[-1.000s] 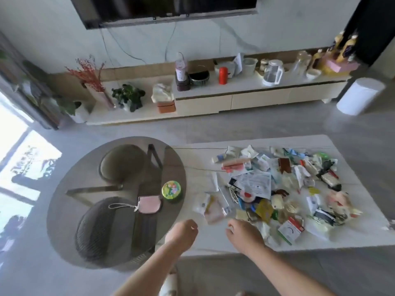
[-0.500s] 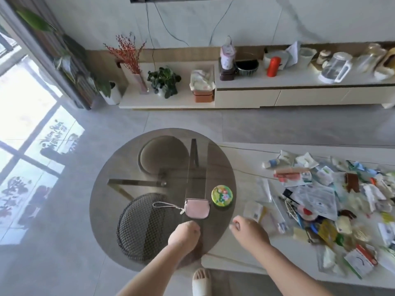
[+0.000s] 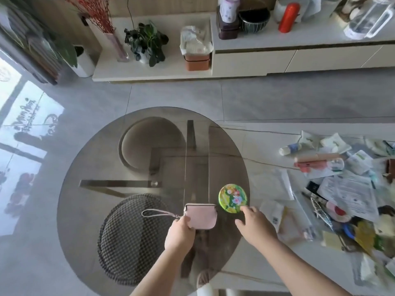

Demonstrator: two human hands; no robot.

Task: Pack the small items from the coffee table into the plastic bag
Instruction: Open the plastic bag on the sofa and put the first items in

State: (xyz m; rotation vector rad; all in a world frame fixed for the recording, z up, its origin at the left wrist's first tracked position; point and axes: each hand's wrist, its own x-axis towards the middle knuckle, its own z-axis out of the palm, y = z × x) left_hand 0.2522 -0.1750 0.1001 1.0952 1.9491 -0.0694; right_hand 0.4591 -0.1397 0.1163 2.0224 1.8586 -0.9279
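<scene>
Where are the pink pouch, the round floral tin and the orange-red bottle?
pink pouch (image 3: 202, 215), head view, middle of its front face.
round floral tin (image 3: 232, 198), head view, centre of its lid.
orange-red bottle (image 3: 286, 17), head view, middle of its body.

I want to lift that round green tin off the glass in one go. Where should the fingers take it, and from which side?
Grip the green tin across its rim, coming from above. It lies flat on the glass table, so only its edge offers purchase. The right hand is already at its near edge.
</scene>
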